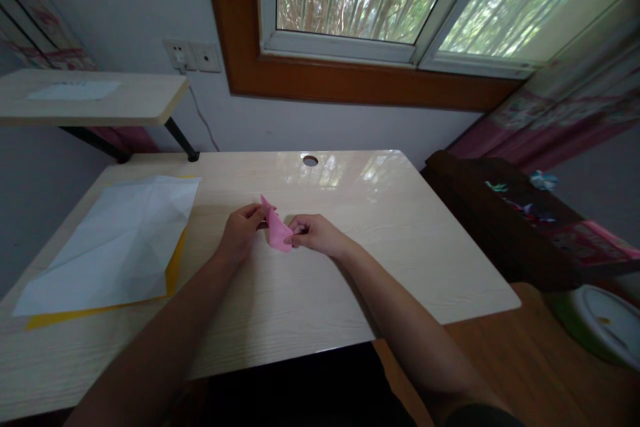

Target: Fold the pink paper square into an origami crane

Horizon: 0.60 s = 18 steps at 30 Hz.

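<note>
A piece of pink folded paper (279, 232) is held up just above the desk, between my two hands. My left hand (243, 230) pinches its upper left side, thumb and fingers closed on it. At the lower right edge, my right hand (313, 233) grips the paper between thumb and forefinger, with the other fingers curled in. The paper tapers to a point at the top and its lower part is wider. Its far side and exact folds are hidden from me.
On the left of the pale wooden desk (320, 307) lies a large white sheet (120, 233) over a yellow sheet (175, 267). A raised shelf (145, 97) stands at the back left. A cable hole (310, 161) is near the back edge. Right of the desk is a dark cabinet (465, 207).
</note>
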Each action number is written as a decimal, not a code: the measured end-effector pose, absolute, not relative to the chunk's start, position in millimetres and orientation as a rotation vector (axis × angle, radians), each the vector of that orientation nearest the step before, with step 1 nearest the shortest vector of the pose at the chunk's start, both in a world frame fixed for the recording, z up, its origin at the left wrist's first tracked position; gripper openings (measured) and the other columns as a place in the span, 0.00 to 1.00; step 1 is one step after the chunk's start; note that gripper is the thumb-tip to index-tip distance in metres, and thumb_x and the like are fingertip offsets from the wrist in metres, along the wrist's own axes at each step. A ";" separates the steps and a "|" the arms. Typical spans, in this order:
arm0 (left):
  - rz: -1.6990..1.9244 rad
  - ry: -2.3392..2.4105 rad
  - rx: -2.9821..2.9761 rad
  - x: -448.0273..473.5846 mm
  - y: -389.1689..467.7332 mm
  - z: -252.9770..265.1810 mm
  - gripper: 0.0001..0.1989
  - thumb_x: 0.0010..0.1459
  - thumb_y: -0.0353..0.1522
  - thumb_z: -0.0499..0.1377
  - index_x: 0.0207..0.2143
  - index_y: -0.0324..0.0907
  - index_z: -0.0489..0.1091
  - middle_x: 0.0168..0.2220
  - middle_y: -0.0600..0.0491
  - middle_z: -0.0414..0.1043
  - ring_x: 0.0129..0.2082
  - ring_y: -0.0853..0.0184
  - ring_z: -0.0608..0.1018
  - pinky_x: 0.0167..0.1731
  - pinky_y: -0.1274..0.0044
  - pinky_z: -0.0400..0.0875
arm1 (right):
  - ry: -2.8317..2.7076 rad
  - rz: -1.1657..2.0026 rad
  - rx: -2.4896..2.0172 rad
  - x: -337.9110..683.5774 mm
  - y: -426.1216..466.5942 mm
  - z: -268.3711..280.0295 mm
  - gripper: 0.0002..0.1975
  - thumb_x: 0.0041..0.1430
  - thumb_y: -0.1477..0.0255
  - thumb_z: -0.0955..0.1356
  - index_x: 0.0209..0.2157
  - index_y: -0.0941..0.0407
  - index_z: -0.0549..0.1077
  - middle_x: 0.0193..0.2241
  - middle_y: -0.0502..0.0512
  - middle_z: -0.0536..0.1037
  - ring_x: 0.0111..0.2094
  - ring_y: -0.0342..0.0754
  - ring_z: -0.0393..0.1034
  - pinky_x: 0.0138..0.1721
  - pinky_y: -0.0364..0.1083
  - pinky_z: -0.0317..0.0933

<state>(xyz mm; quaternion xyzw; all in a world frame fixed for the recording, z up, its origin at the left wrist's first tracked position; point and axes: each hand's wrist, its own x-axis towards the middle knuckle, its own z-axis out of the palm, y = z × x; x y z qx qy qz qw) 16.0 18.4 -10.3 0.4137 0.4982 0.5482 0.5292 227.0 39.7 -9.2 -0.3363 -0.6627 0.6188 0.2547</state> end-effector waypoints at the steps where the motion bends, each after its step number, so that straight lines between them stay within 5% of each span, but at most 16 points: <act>1: 1.316 1.176 0.988 15.9 18.5 -9.6 0.25 0.51 0.51 0.69 0.38 0.38 0.79 0.36 0.47 0.80 0.34 0.64 0.79 0.38 0.71 0.78 | -1.793 1.685 -0.915 226.8 39.7 -8.6 0.12 0.49 0.66 0.76 0.30 0.57 0.74 0.25 0.48 0.76 0.26 0.42 0.68 0.29 0.42 0.59; 18: 0.829 1.260 1.353 19.1 16.6 6.1 0.16 0.46 0.45 0.71 0.28 0.41 0.79 0.23 0.52 0.78 0.22 0.65 0.77 0.26 0.75 0.72 | -1.520 1.663 -0.995 227.1 40.8 -7.8 0.22 0.50 0.54 0.77 0.32 0.57 0.73 0.24 0.50 0.78 0.24 0.41 0.71 0.29 0.41 0.64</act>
